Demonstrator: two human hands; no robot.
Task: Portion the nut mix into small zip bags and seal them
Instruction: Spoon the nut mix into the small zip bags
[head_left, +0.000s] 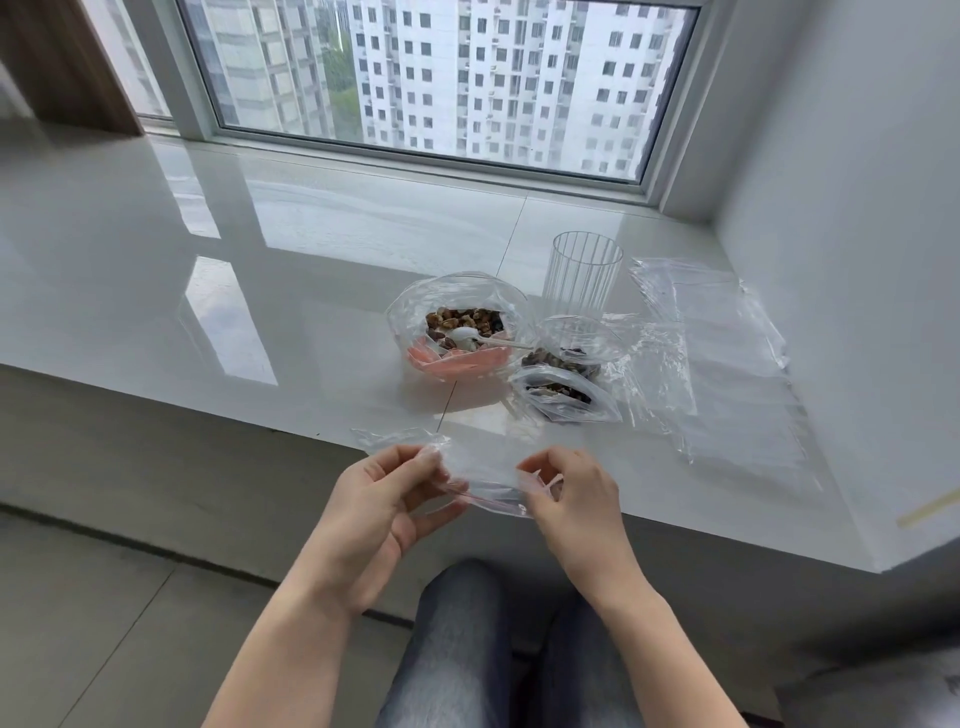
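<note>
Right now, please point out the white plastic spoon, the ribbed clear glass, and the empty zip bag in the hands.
white plastic spoon (464, 333), head view, bowl.
ribbed clear glass (581, 280), head view, side wall.
empty zip bag (485, 470), head view, middle.

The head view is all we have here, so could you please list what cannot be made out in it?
- Empty zip bag: the left hand and right hand cover its ends, so open or sealed is unclear.
- Filled bags: seals too small to judge.
- Spare bags: clear sheets overlap, count unreadable.
- Pink bowl: its plastic liner blurs the nut level.
</note>
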